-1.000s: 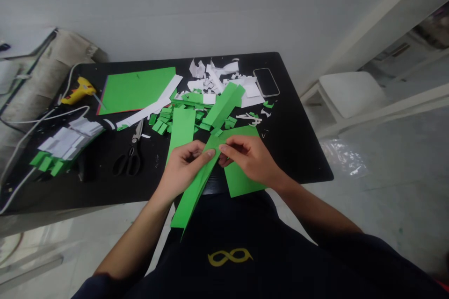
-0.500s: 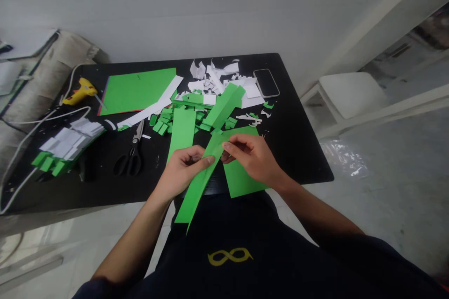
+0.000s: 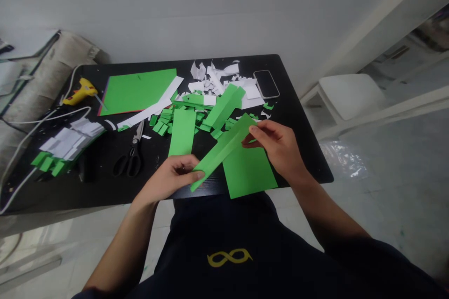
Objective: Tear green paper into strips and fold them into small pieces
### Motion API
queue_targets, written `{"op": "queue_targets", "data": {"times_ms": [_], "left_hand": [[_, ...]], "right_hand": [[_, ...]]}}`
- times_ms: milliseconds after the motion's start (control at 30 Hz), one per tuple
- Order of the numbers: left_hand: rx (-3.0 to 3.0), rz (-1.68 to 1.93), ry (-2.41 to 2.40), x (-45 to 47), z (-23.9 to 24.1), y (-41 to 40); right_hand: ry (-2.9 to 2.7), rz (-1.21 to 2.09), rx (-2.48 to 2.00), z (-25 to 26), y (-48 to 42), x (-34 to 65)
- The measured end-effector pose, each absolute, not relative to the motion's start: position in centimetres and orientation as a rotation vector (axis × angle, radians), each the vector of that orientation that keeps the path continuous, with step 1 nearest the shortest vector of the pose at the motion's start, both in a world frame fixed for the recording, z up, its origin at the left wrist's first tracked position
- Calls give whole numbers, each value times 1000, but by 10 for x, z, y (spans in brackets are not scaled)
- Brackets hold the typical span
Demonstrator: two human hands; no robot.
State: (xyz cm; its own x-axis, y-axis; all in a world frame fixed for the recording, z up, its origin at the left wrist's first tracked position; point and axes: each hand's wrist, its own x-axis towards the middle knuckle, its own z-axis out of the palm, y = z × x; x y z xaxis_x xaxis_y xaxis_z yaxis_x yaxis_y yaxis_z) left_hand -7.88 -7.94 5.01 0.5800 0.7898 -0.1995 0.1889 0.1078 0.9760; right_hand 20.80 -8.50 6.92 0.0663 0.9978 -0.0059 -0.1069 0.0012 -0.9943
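A long folded green paper strip [image 3: 224, 147] runs slantwise over the near edge of the black table [image 3: 294, 117]. My left hand [image 3: 171, 180] pinches its lower left end. My right hand [image 3: 280, 147] pinches its upper right end. Under the strip lies a wider green paper sheet [image 3: 249, 173], flat on the table and partly over its edge. Another green strip [image 3: 182, 126] lies just to the left, beyond my left hand.
Black scissors [image 3: 131, 156] lie left of my hands. Further back are a large green sheet [image 3: 138, 89], a yellow glue gun [image 3: 79, 91] with its white cable, a phone [image 3: 266, 83], heaps of green and white paper scraps [image 3: 210, 88], and a stack of cut pieces [image 3: 63, 145] at the left.
My hands have slid apart along the strip, from pinching its middle together to holding its two ends. The strip has risen from my lap and lies flatter over the table edge.
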Motion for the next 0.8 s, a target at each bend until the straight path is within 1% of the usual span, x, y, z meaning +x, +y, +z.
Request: {"op": "queue_targets", "data": {"times_ms": [167, 267, 367, 433, 533, 667, 800], "left_hand": [[1314, 587, 928, -91, 52, -74], [1234, 836, 1032, -94, 50, -71], [1153, 1078, 1076, -91, 49, -69], [1149, 1103, 1056, -86, 49, -70], [1191, 1032, 1016, -76, 53, -71], [1236, 963, 916, -59, 58, -74], [1247, 1014, 879, -47, 58, -78]], "right_hand": [[-1108, 1245, -1180, 65, -90, 223], [-1224, 1371, -1209, 62, -93, 237], [-1565, 1465, -1322, 64, -95, 249], [-1814, 1433, -1394, 69, -94, 251], [-2031, 1437, -1398, 78, -88, 237], [-1931, 1536, -1287, 79, -80, 200], [-1526, 1902, -999, 68, -80, 176]]}}
